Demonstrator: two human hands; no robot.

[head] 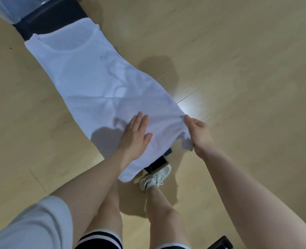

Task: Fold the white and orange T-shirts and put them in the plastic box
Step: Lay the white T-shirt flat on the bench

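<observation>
On the narrow dark worktop (48,20) in the head view, the white T-shirt (94,83) lies lengthwise with its sides folded in, neckline at the far end and hem toward you. Your left hand (135,135) rests flat on the cloth near the hem, fingers spread and pressing down. Your right hand (199,132) pinches the shirt's right hem corner between thumb and fingers, closed on the fabric. The clear plastic box (10,8) sits at the worktop's far end, partly cut off by the frame. Below the hem, your white sneaker (155,177) stands on the wooden floor (238,60).
</observation>
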